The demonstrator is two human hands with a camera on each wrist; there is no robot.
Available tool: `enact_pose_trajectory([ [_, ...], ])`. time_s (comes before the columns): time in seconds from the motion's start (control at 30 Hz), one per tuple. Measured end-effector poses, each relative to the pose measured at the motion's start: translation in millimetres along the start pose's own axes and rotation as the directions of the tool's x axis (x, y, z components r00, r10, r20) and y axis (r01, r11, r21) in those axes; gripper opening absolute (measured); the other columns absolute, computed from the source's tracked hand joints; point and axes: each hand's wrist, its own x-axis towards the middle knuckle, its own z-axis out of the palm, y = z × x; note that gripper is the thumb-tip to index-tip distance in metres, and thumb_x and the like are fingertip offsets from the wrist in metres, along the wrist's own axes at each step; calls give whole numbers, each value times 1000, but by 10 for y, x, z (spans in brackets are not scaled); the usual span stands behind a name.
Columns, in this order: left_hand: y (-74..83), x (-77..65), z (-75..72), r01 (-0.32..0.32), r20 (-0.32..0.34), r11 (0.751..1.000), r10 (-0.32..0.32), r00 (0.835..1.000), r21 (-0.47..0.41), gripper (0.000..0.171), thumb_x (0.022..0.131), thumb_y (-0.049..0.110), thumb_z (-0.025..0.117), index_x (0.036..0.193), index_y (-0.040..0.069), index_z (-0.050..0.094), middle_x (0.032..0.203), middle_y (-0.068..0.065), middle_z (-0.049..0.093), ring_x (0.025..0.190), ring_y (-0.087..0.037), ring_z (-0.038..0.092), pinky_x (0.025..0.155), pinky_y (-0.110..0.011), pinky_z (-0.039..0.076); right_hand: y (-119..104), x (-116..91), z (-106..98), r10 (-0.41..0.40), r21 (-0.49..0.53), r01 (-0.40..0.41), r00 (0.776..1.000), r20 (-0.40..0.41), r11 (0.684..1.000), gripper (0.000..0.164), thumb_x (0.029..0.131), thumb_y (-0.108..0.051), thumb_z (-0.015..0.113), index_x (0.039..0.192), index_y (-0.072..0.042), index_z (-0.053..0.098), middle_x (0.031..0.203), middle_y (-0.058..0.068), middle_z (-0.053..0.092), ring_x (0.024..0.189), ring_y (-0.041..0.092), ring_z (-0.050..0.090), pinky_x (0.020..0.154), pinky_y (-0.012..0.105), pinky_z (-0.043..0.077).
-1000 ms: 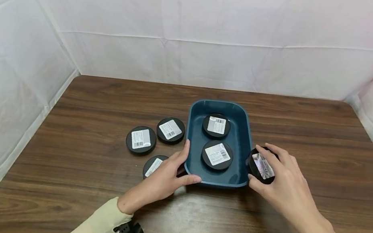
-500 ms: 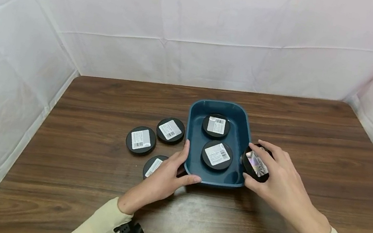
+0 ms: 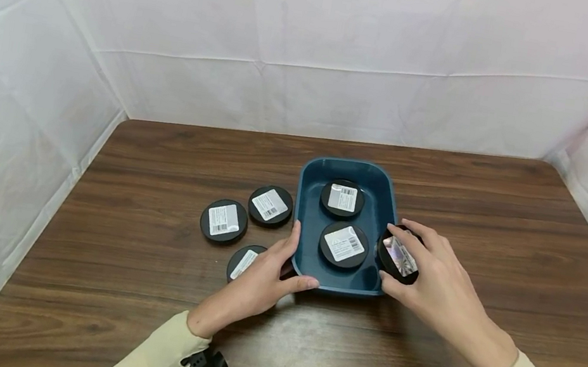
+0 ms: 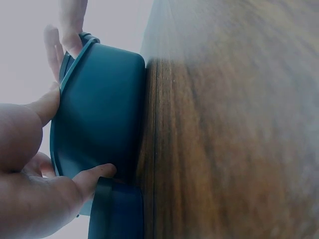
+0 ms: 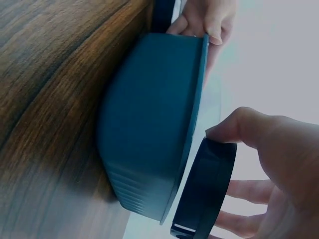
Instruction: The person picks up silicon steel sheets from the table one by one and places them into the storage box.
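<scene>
Disc [image 3: 397,255] (black) within right grip [image 3: 439,282]

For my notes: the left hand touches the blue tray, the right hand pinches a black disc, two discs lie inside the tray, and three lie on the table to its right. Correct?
Not quite: the three discs on the table lie left of the tray, not right, as the head view shows. The rest stands.
</scene>
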Motion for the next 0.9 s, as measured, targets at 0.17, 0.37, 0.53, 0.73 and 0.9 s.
enact_pose_trajectory([
  [0.17,-3,1,-2,2,9,1000,-2,1000,11,99,94,45,66,162,14,2,167,-18,17,153,-32,24,120,-51,31,-21,8,17,0,2,-1,1000,19,1000,67,77,-19,81,139,-11,59,145,15,51,124,35,51,88,59,50],
  [0.37,-1,-4,-1,-1,8,1000,0,1000,10,99,94,45,67,162,14,2,167,-18,17,153,-32,24,120,-51,31,-48,24,26,-4,-2,4,999,41,1000,66,78,-18,80,139,-10,59,146,16,50,126,36,49,91,60,50],
  [0.53,-4,-4,-1,0,6,1000,0,1000,4,99,94,44,67,162,14,2,167,-17,17,153,-30,24,120,-49,31,-55,40,45,-52,12,52,998,41,999,65,76,-15,80,137,-8,60,144,19,51,126,39,50,95,60,48],
  [0.73,-7,-2,-4,-10,4,1000,10,1000,-4,99,94,42,67,162,13,1,167,-17,18,152,-28,27,120,-48,32,-62,70,52,-98,20,97,994,42,995,64,76,-15,80,136,-7,61,143,20,52,127,41,50,97,60,47],
  [0.9,-7,7,0,-12,-3,1000,12,1000,1,98,94,41,67,162,11,3,166,-19,20,151,-31,28,119,-50,33,-72,102,63,-114,18,113,992,46,993,64,76,-16,80,136,-7,61,142,20,53,127,40,51,97,58,48],
])
